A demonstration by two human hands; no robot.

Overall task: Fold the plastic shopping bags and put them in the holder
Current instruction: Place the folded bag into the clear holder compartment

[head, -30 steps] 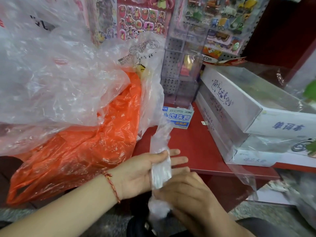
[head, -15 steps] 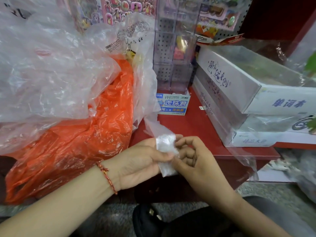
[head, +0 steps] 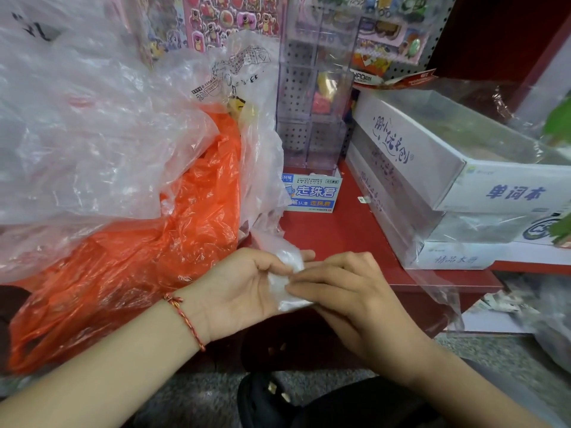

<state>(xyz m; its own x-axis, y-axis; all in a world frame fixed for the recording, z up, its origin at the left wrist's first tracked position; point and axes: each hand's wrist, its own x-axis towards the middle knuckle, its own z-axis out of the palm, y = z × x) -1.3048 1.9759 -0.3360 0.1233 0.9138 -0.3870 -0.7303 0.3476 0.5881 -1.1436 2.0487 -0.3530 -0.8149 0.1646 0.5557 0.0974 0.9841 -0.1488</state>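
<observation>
A small clear plastic bag (head: 285, 278), folded into a compact wad, lies between my two hands at the front edge of the red counter (head: 340, 230). My left hand (head: 241, 285) holds it, palm up, thumb pressed on its top. My right hand (head: 343, 285) pinches the wad's right side with fingertips. A loose tail of the bag trails up and left from the wad. Behind on the left lies an orange bag (head: 148, 251) under a heap of clear bags (head: 92, 125). I cannot tell which object is the holder.
A small blue and white carton (head: 312, 194) stands at the back of the counter before a clear acrylic rack (head: 312, 97). Stacked white boxes (head: 432, 180) fill the right side, with loose film hanging off the counter edge. Sticker sheets hang behind.
The long strip of clear bag has been folded down into a short wad. My right hand has come from under the strip to pinch its right side.
</observation>
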